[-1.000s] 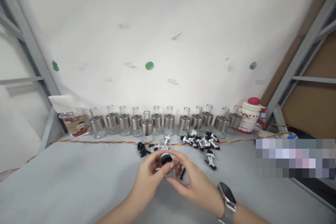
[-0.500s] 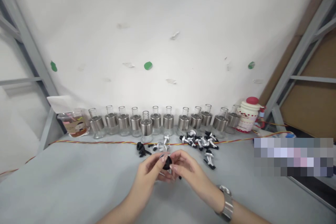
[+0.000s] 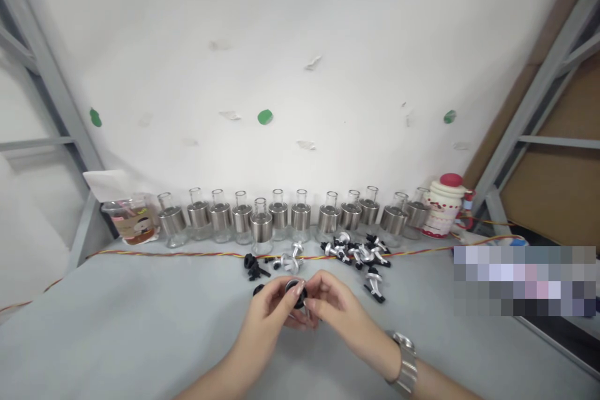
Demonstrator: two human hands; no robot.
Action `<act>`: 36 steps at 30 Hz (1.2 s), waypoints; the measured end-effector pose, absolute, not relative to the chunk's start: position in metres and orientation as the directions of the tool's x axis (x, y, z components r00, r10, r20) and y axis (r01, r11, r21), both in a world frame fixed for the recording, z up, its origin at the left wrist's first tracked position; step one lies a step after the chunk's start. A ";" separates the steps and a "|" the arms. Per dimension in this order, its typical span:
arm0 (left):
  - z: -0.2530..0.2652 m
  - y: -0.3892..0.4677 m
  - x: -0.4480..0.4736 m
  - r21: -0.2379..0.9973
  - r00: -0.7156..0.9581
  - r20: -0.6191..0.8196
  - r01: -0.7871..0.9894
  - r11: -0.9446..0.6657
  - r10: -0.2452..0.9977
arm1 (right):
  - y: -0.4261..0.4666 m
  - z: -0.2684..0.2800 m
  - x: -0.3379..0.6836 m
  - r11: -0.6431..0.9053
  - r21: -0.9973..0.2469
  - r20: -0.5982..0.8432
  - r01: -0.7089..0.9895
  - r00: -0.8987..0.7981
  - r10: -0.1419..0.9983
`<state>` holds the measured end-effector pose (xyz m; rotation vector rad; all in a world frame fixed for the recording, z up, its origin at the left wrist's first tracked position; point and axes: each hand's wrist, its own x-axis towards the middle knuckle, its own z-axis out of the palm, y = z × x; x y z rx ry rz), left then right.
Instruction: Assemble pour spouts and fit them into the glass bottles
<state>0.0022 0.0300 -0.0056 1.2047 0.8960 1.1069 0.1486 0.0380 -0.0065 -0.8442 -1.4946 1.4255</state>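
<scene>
My left hand [image 3: 270,311] is closed around a black and silver pour spout [image 3: 297,295], its thumb on the round black end with the silver rim. On the other side, my right hand [image 3: 335,301] pinches the same piece with thumb and fingertips; fingers hide most of it. A small black part [image 3: 257,289] shows beyond the left hand, and I cannot tell whether it belongs to the held piece. Ahead lie black stopper parts [image 3: 253,266], silver spout parts [image 3: 289,260] and a pile of silver and black pour spouts [image 3: 360,252].
Several glass bottles with steel sleeves [image 3: 262,226] stand in a row along the white wall. A plastic cup [image 3: 135,222] is at the left end, a red-topped cream jar [image 3: 441,206] at the right. A twisted red and yellow wire [image 3: 187,254] crosses the grey table [image 3: 140,319].
The pour spout has turned in my hands, so its silver rim shows more. A black part now appears beyond the left hand. Both hands have barely shifted.
</scene>
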 end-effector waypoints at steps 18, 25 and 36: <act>-0.010 0.031 0.002 0.987 0.231 0.105 -0.146 -0.072 0.967 | 0.039 -0.007 0.147 0.083 -0.986 0.133 -0.143 -0.388 0.912; -0.011 0.032 0.001 0.986 0.258 0.051 -0.166 -0.008 0.965 | 0.040 -0.009 0.146 0.068 -0.988 0.116 -0.137 -0.387 0.915; -0.013 0.028 0.007 0.992 0.257 0.086 -0.109 -0.060 0.962 | 0.042 -0.015 0.144 0.039 -0.991 0.082 -0.130 -0.346 0.935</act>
